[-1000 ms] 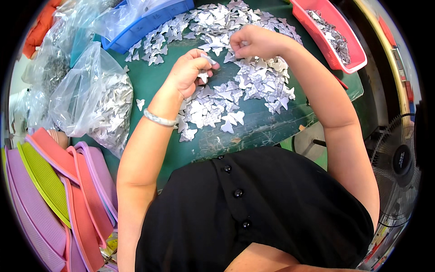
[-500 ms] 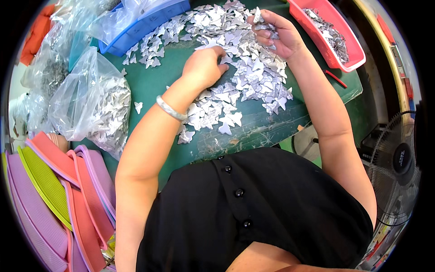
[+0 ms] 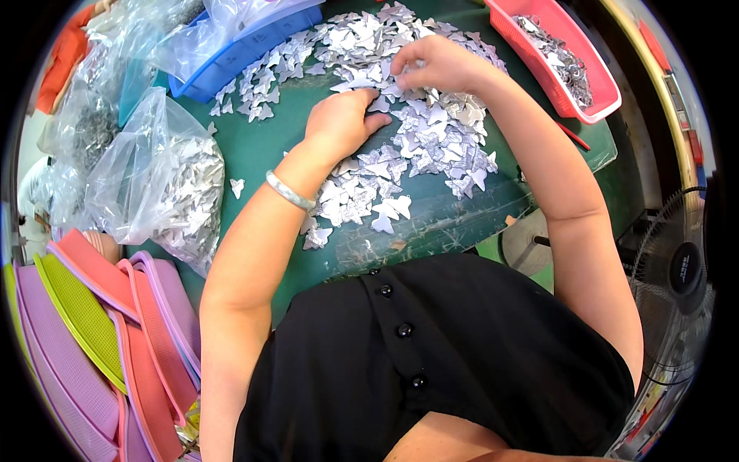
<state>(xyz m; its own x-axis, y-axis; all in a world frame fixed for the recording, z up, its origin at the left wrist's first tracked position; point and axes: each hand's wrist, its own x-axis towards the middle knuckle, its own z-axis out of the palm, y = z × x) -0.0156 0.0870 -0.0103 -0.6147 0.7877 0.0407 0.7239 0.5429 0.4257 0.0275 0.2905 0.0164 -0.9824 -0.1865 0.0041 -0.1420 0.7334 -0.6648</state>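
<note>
Many silver butterfly-shaped metal pieces (image 3: pixel 431 127) lie heaped and scattered in an arc over the green tabletop (image 3: pixel 254 146). At the inner edge of the heap is my left hand (image 3: pixel 339 123), thumb and fingers apart, with no piece visible in its grasp. The fingertips are close to the loose pieces there. Above the heap, slightly farther away, my right hand (image 3: pixel 443 65) points left. A gap shows between its thumb and forefinger, and I see nothing held; its other fingers are partly hidden.
A pink basket (image 3: pixel 608 96) with small metal parts stands at the far right, a red stick (image 3: pixel 573 137) near it. At the left are a blue bin (image 3: pixel 204 81), a clear bag (image 3: pixel 131 181) of silver pieces and stacked coloured baskets (image 3: pixel 65 346). A black fan (image 3: pixel 681 269) stands right.
My right hand has moved left over the heap, and the several silver pieces it held no longer show in it. My left hand has stayed nearly in place, dipping slightly.
</note>
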